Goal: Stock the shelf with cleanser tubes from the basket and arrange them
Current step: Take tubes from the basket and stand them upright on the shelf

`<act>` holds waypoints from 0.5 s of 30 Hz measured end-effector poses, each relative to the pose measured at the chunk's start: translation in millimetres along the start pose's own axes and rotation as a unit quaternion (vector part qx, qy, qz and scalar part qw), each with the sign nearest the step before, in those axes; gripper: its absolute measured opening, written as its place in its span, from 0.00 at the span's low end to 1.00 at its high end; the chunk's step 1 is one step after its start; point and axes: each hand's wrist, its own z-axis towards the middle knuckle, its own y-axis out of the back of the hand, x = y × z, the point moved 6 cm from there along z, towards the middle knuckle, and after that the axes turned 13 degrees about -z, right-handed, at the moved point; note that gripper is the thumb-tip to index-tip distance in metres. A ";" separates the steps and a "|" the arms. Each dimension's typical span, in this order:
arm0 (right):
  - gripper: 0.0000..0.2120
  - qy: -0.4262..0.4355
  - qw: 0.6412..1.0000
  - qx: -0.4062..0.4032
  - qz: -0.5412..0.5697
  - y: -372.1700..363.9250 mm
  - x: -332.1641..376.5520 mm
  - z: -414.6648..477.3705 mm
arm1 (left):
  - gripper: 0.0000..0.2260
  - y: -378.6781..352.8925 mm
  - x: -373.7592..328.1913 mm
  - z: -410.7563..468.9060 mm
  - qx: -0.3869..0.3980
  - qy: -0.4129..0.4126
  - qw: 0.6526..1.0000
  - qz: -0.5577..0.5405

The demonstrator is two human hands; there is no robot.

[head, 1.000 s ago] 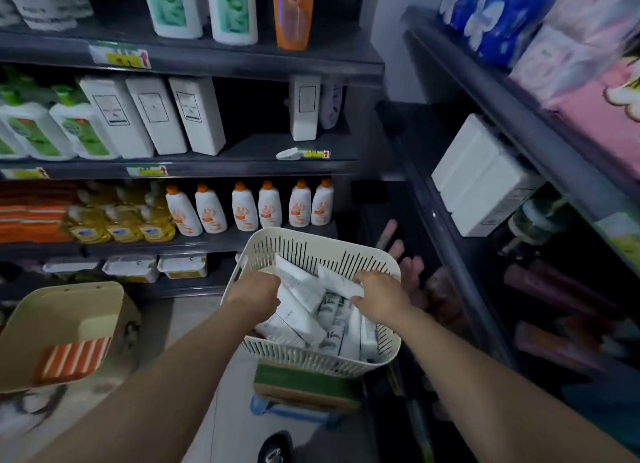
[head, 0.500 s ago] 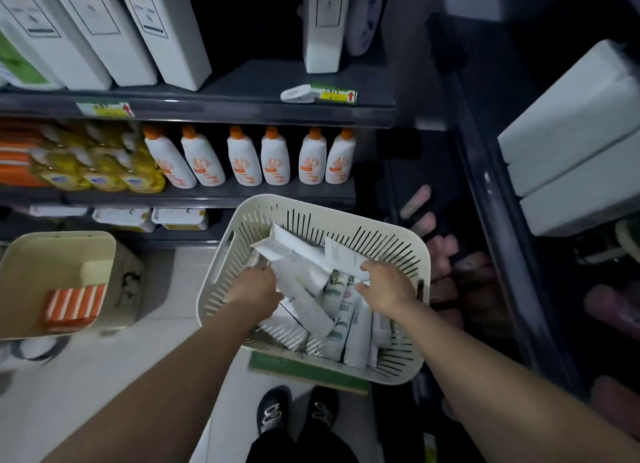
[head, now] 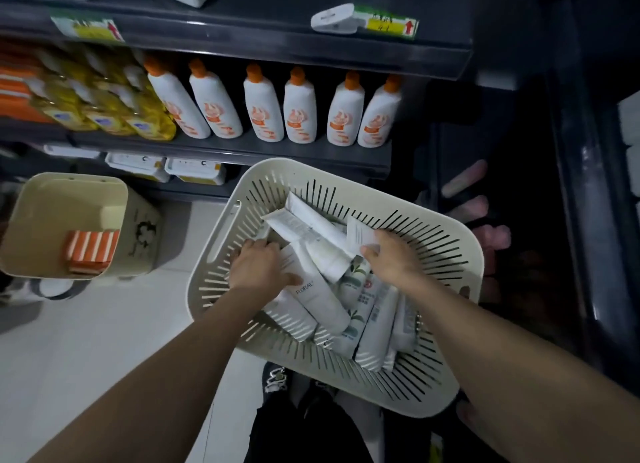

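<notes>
A cream slotted basket (head: 446,240) sits in front of me, filled with several white cleanser tubes (head: 372,318). Both hands are inside it. My left hand (head: 261,266) is closed around a white tube marked FLORAL (head: 320,298) that lies slanted across the pile. My right hand (head: 389,256) grips the flat crimped end of another white tube (head: 360,235), which sticks up past my fingers. Two more tubes (head: 304,220) lie crossed at the far side of the pile. The dark shelf (head: 519,254) to the right holds dim pink tubes (head: 465,178).
White bottles with orange caps (head: 299,110) line the shelf behind the basket, with yellow bottles (head: 104,112) to their left. A beige bin (head: 38,220) holding an orange striped pack stands on the floor at left. My dark shoes (head: 277,379) show below the basket.
The view has tilted down and closer to the basket. Both hands have stayed in the pile, closing on tubes; the right hand's tube end has lifted slightly.
</notes>
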 end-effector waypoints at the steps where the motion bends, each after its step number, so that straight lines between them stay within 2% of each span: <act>1: 0.23 0.002 1.000 0.005 -0.008 -1.7 0.3 2.5 | 0.28 0.9 0.8 -0.2 -0.003 -0.004 1.000 -0.014; 7: 0.28 0.023 0.998 0.035 -0.051 -3.2 -4.7 10.5 | 0.31 1.3 -3.2 -9.8 0.010 -0.014 0.978 -0.210; 12: 0.30 0.017 0.997 0.038 0.061 -12.4 -8.5 9.1 | 0.16 -1.8 -5.3 -7.2 0.029 0.023 0.927 -0.373; 15: 0.38 0.038 0.999 0.027 -0.024 -7.5 -11.8 11.9 | 0.15 -4.1 -4.5 -8.2 0.038 0.034 0.906 -0.421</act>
